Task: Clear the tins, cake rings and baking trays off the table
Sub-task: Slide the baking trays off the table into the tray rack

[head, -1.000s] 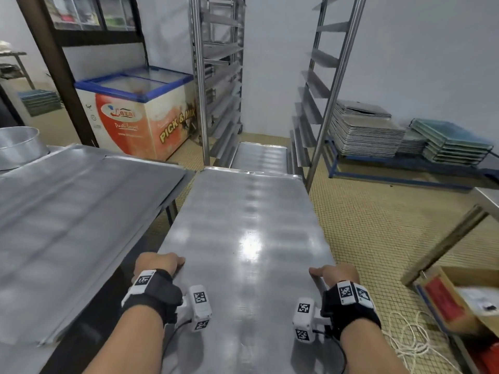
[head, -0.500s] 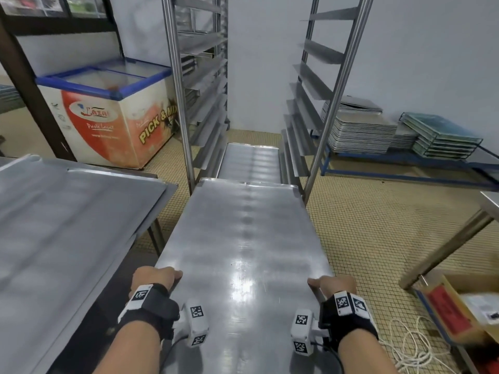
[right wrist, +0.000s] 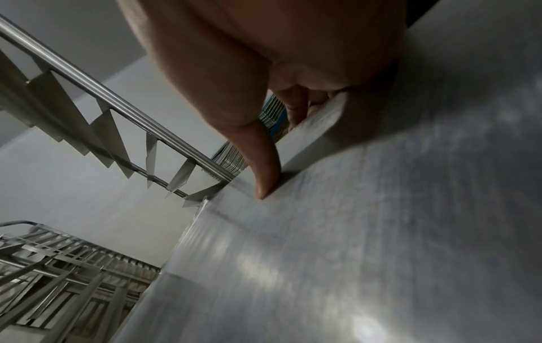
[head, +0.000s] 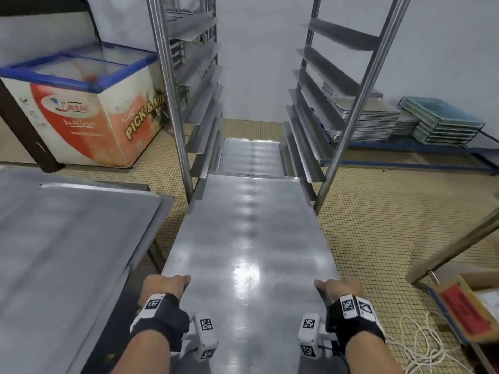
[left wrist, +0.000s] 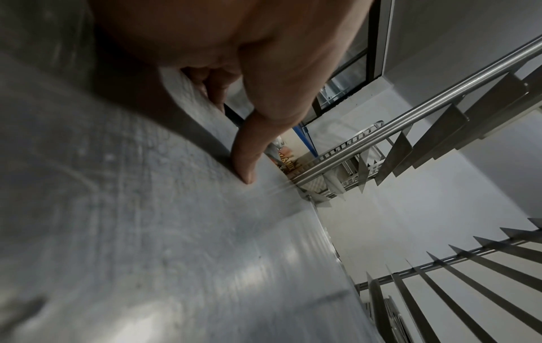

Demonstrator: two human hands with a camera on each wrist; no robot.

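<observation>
I carry a long, flat steel baking tray (head: 248, 238) level in front of me, its far end between the posts of a tall steel tray rack (head: 172, 103). My left hand (head: 162, 286) grips the tray's left rim, thumb on top (left wrist: 245, 162) and fingers curled under the edge. My right hand (head: 339, 288) grips the right rim the same way, thumb (right wrist: 265, 176) pressed on the tray's surface (right wrist: 381, 232). Another tray (head: 251, 156) lies low in the rack, just beyond the one I hold.
A steel table (head: 67, 252) stands at my left. A chest freezer (head: 81, 109) sits behind it. Stacks of trays (head: 370, 120) lie on a low blue frame at the right wall. A cardboard box (head: 472, 306) and white cord (head: 424, 344) are on the floor at right.
I have walked toward the rack with the tray; its far end now reaches between the rack's posts. The table and freezer slid left in view. Both hands keep their grip.
</observation>
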